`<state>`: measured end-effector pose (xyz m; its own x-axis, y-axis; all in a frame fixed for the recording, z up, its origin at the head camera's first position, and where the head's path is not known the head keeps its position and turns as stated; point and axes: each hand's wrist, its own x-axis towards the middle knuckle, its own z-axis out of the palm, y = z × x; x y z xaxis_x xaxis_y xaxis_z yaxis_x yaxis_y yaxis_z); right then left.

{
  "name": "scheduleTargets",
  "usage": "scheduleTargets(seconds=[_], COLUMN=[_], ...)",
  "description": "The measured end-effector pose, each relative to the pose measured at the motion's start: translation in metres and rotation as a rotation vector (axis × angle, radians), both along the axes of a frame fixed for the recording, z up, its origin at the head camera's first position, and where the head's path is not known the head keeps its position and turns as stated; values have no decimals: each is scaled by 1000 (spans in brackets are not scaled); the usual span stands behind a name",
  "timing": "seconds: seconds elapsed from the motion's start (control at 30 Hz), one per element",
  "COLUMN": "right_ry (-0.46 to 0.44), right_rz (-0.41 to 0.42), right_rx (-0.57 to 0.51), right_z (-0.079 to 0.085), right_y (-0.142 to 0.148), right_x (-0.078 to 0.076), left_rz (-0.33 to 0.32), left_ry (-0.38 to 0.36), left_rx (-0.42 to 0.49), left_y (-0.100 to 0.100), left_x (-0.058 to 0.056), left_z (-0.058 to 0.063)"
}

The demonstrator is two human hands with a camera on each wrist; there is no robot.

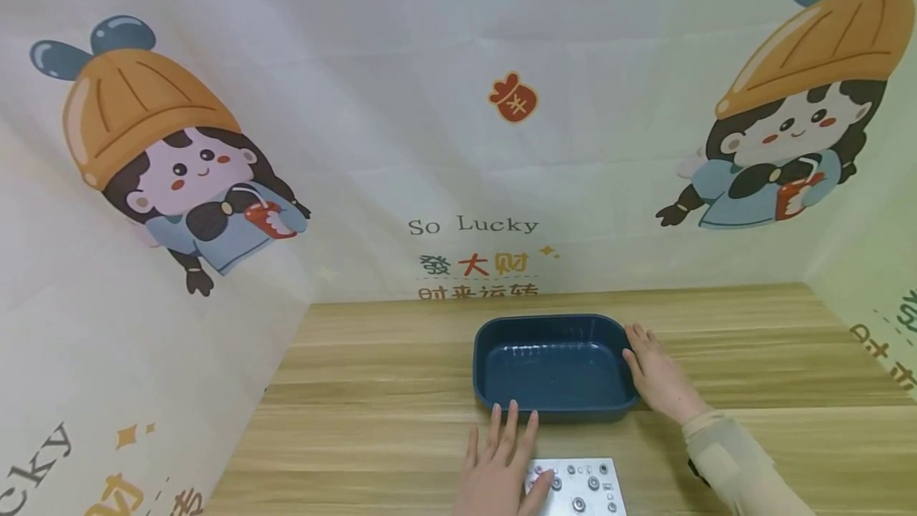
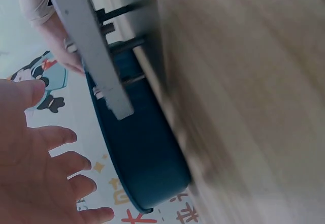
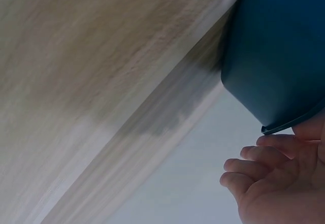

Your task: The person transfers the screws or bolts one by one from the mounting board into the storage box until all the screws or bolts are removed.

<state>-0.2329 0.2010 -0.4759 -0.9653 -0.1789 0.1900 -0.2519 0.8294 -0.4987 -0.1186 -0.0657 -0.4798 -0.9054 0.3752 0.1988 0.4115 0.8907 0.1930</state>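
Observation:
A dark blue rectangular plastic basin point(image 1: 552, 377) stands on the wooden table with nothing inside. My right hand point(image 1: 661, 377) is at its right end, its thumb against the rim. In the right wrist view, the fingers point(image 3: 254, 170) extend just outside the basin wall point(image 3: 274, 51). My left hand point(image 1: 499, 464) spreads its fingers in front of the basin, beside and partly over a silver metal plate point(image 1: 591, 492) fitted with several bolts. From the left wrist, the plate point(image 2: 91, 46) shows edge-on, bolts sticking out of its underside, with the open left palm point(image 2: 30, 168) beside it.
The wood-grain table point(image 1: 358, 388) stretches to both sides of the basin. White printed cloth point(image 1: 609, 142) with cartoon figures hangs behind it and along the left and right sides. A small dark object point(image 1: 696, 471) shows by the right sleeve.

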Motion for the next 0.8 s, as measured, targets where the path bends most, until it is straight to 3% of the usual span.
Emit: scheduleTargets(seconds=[0.07,0.23,0.4,0.63,0.8], right_ry=[2,10,13,12,-2], right_rz=[-2,-4,-5,-11,-7], right_rx=[12,23,19,22,18], right_z=[-1,-3,-4,-4,-4], right_y=[1,2,1,2,2], right_x=[0,-1,-1,-1,-1], left_rz=[-15,-62,-96,-71,-66], left_ry=[10,-42,-33,-169,-119], left_rx=[-21,-30,-27,60,79], left_y=[0,3,7,9,7], left_x=[0,0,1,-6,-6], left_z=[-3,-7,-10,-5,-6])
